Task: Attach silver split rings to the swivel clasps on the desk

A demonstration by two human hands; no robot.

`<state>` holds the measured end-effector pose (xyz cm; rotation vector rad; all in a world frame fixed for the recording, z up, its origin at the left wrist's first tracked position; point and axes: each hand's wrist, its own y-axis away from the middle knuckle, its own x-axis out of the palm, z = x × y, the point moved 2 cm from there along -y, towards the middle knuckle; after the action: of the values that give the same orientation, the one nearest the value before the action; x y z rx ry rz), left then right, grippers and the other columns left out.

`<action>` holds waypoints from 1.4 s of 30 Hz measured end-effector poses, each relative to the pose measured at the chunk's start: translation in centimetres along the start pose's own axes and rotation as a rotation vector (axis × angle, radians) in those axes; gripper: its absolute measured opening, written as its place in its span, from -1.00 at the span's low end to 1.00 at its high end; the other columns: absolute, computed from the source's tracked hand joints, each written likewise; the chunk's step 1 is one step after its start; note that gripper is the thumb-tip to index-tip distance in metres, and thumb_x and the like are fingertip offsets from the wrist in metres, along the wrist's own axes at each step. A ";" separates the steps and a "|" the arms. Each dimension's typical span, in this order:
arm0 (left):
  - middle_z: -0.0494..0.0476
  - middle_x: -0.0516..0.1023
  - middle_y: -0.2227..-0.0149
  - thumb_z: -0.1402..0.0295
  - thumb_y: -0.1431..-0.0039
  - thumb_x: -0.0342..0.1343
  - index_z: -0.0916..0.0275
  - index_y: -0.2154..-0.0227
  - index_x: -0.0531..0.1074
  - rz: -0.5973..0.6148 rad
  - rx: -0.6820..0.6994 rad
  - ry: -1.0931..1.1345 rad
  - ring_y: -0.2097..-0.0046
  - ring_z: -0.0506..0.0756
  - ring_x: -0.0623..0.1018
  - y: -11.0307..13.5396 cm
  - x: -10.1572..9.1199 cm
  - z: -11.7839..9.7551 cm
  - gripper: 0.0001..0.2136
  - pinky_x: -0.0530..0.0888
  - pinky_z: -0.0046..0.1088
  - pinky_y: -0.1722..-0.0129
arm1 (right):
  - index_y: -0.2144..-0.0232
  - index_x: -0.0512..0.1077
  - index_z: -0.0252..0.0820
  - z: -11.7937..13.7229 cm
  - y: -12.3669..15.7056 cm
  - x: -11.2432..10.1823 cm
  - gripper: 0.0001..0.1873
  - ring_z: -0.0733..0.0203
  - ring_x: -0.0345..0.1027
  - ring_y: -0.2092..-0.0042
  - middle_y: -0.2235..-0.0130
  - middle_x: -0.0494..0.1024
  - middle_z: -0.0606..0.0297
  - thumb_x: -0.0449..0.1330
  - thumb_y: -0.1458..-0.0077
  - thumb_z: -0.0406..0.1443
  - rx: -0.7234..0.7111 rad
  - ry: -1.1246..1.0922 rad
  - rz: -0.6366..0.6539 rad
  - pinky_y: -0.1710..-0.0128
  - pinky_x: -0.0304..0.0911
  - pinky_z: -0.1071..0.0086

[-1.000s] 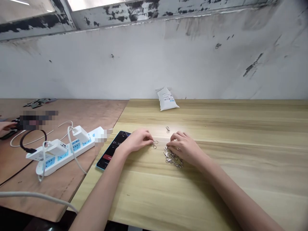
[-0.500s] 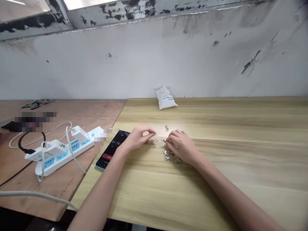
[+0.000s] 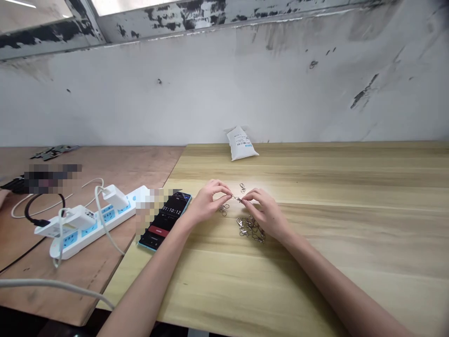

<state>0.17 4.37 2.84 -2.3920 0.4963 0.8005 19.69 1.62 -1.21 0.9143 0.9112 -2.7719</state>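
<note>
My left hand (image 3: 210, 202) and my right hand (image 3: 264, 211) meet above the light wooden table (image 3: 315, 285). Their fingertips pinch a small metal ring and swivel clasp (image 3: 237, 198) between them. Just below my right hand lies a tangled heap of silver lobster clasps (image 3: 250, 228). A few small split rings (image 3: 224, 209) sit beneath my left fingers. One separate clasp (image 3: 242, 188) lies beyond my hands.
A phone (image 3: 164, 221) showing a running timer lies left of my left hand. A white power strip (image 3: 87, 229) with plugged-in chargers sits on a neighbouring plywood table (image 3: 105, 164). A white bag (image 3: 241, 144) stands against the wall. A person's hand (image 3: 2, 196) shows at the far left edge.
My hands have come together, and the small metal piece is now pinched between both hands' fingertips. The view has shifted slightly, showing more of the phone.
</note>
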 end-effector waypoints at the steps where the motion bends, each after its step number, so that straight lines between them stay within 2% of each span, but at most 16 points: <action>1: 0.13 0.55 0.23 0.36 -0.22 0.14 0.21 0.33 0.55 0.003 -0.016 0.011 0.11 0.11 0.47 0.0 0.1 0.0 -0.90 0.37 -0.29 0.04 | 0.36 0.41 -0.13 0.0 0.0 0.0 -0.88 0.08 0.35 0.21 0.29 0.51 0.19 0.11 -0.24 -0.31 -0.003 0.001 0.003 0.17 0.25 0.19; 11: 0.17 0.51 0.20 0.24 -0.22 0.11 0.21 0.31 0.55 0.080 -0.171 0.179 0.07 0.13 0.47 0.2 0.9 -0.6 -0.82 0.46 -0.45 0.29 | 0.35 0.42 -0.12 0.4 -0.1 0.0 -0.87 0.07 0.36 0.20 0.28 0.52 0.20 0.10 -0.24 -0.34 -0.057 0.051 0.049 0.17 0.21 0.21; 16: 0.15 0.51 0.22 0.27 -0.23 0.10 0.22 0.31 0.55 0.044 -0.184 0.155 0.10 0.12 0.48 0.1 0.4 -0.7 -0.82 0.44 -0.42 0.22 | 0.34 0.43 -0.13 0.8 -0.2 -0.3 -0.87 0.08 0.37 0.19 0.29 0.52 0.21 0.10 -0.25 -0.34 -0.081 0.069 0.037 0.16 0.19 0.22; 23: 0.18 0.52 0.20 0.22 -0.21 0.11 0.23 0.30 0.55 0.061 -0.210 0.196 0.08 0.15 0.48 0.2 0.6 -0.5 -0.80 0.46 -0.46 0.34 | 0.35 0.44 -0.11 1.1 -0.2 -0.4 -0.86 0.09 0.39 0.19 0.30 0.53 0.22 0.10 -0.25 -0.32 -0.080 0.078 0.014 0.17 0.20 0.23; 31: 0.18 0.52 0.21 0.24 -0.25 0.09 0.22 0.26 0.57 0.065 -0.161 0.194 0.12 0.12 0.50 0.2 1.5 -0.5 -0.79 0.49 -0.46 0.31 | 0.37 0.46 -0.11 0.9 -0.2 -0.5 -0.86 0.11 0.37 0.23 0.32 0.56 0.23 0.12 -0.24 -0.32 -0.089 0.190 -0.060 0.19 0.17 0.23; 37: 0.14 0.53 0.15 0.32 -0.23 0.12 0.18 0.16 0.55 0.037 -0.060 0.095 0.07 0.11 0.51 0.3 1.8 -0.4 -0.82 0.47 -0.36 0.09 | 0.36 0.46 -0.14 1.0 -0.1 -0.6 -0.87 0.12 0.35 0.25 0.33 0.57 0.26 0.13 -0.23 -0.32 -0.088 0.250 -0.127 0.19 0.14 0.23; 39: 0.13 0.54 0.14 0.34 -0.17 0.20 0.18 0.14 0.54 0.011 -0.016 0.042 0.06 0.12 0.51 0.4 1.9 -0.4 -0.80 0.44 -0.33 0.02 | 0.36 0.46 -0.14 1.1 -0.1 -0.7 -0.87 0.12 0.35 0.25 0.34 0.57 0.26 0.13 -0.24 -0.32 -0.094 0.256 -0.142 0.19 0.14 0.23; 42: 0.12 0.56 0.18 0.33 -0.16 0.21 0.18 0.18 0.54 -0.058 0.023 -0.057 0.09 0.12 0.52 0.4 2.0 -0.4 -0.83 0.43 -0.32 0.05 | 0.36 0.46 -0.13 1.2 -0.1 -0.7 -0.85 0.12 0.35 0.26 0.35 0.57 0.25 0.12 -0.25 -0.32 -0.100 0.234 -0.139 0.20 0.15 0.22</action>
<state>1.69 3.47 1.67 -2.3444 0.4089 0.8304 19.61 0.94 0.01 1.2211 1.1793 -2.7404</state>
